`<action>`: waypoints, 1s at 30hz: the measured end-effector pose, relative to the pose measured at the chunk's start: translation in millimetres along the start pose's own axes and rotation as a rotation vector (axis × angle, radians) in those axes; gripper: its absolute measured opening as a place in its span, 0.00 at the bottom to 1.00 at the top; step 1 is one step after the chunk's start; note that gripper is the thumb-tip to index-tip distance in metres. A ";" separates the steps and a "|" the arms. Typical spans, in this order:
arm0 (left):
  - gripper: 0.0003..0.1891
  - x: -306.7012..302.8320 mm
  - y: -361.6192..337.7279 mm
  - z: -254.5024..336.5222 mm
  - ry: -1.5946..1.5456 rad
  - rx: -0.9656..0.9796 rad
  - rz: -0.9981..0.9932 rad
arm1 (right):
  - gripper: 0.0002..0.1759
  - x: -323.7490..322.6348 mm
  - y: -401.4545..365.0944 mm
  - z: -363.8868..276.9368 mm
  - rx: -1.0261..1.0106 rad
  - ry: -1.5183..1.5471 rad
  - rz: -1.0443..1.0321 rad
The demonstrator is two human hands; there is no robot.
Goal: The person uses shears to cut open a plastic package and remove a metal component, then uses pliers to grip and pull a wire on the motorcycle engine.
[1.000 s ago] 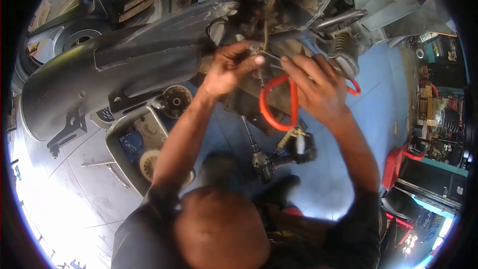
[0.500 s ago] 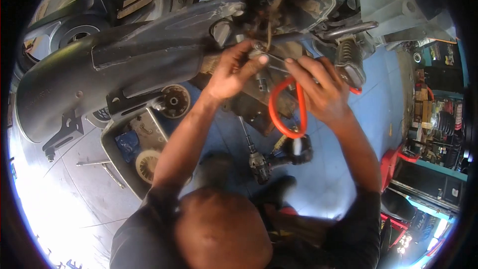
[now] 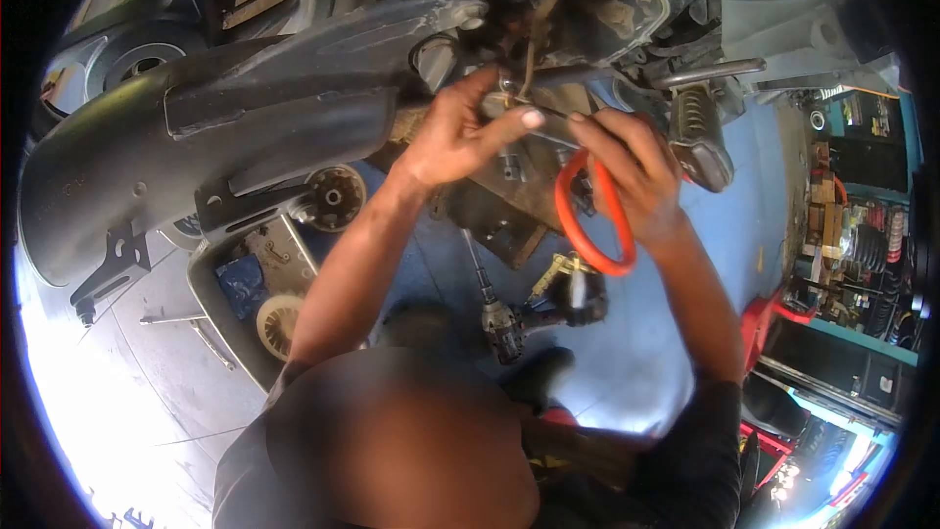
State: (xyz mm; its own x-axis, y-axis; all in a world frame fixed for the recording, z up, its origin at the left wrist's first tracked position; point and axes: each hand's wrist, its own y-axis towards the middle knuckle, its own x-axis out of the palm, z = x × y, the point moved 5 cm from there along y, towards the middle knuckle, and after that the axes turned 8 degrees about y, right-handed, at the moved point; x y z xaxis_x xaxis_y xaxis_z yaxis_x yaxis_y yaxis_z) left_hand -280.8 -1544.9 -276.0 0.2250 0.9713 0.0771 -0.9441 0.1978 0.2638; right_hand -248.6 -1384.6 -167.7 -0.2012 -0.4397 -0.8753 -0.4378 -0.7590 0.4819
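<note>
Near the centre top, my left hand [image 3: 452,135] pinches the left end of a flat metal tool [image 3: 548,121], thumb stretched along it. My right hand [image 3: 632,162] has its fingers closed on the tool's right end. A loop of orange-red hose [image 3: 566,211] hangs beside and under my right hand; whether it joins the tool is hidden. Just above the fingers, a thin brown cable [image 3: 532,49] runs down from the open underside of a motorcycle [image 3: 612,15]. The big black exhaust or cover [image 3: 284,127] lies left of my left hand.
A grey tray [image 3: 204,279] holds a white fan wheel [image 3: 279,325] and a blue packet. On the floor are an impact wrench [image 3: 503,329], a round metal part [image 3: 335,198] and a cross-shaped wrench [image 3: 201,328]. A coil spring [image 3: 693,118] and shelves [image 3: 862,328] stand right.
The orange-red hose loop has swung right and tilted. The view has shifted a little, and the person's head below has moved. Both hands keep their hold on the tool.
</note>
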 end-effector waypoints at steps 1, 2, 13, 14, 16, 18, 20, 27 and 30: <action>0.23 0.2 0.4 1.3 -0.007 -0.003 -0.007 | 0.22 1.3 -1.8 2.1 0.000 -0.036 0.010; 0.23 0.7 1.3 0.9 -0.007 -0.004 -0.007 | 0.24 2.2 -3.3 3.5 0.000 -0.072 0.021; 0.21 -0.7 5.8 -7.5 0.013 -0.086 -0.076 | 0.19 3.9 4.8 0.8 -0.036 -0.043 -0.048; 0.21 1.2 5.5 -9.1 0.014 -0.087 -0.076 | 0.19 5.0 5.0 -1.2 -0.049 -0.094 -0.061; 0.19 0.7 6.2 -5.0 0.041 0.060 0.033 | 0.19 6.2 3.4 -2.8 -0.024 -0.101 -0.063; 0.19 0.3 5.3 -7.8 0.055 0.042 0.034 | 0.20 7.5 2.8 -3.7 0.001 -0.105 -0.068; 0.18 1.0 6.0 -11.1 0.067 0.024 0.035 | 0.20 8.0 3.6 -3.6 0.020 -0.103 -0.085; 0.17 2.0 7.0 -12.0 -0.010 0.010 0.044 | 0.20 7.3 7.3 -7.3 -0.029 -0.201 -0.084; 0.16 2.7 7.4 -14.8 -0.032 0.045 0.075 | 0.19 8.3 10.8 -10.0 -0.028 -0.235 -0.114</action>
State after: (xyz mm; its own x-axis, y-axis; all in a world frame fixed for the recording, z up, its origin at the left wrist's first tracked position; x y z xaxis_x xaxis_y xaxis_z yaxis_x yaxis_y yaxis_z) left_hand -290.7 -1538.8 -288.0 0.1624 0.9783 0.1284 -0.9468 0.1178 0.2995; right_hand -246.2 -1401.2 -169.4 -0.3512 -0.2293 -0.9078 -0.4457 -0.8117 0.3775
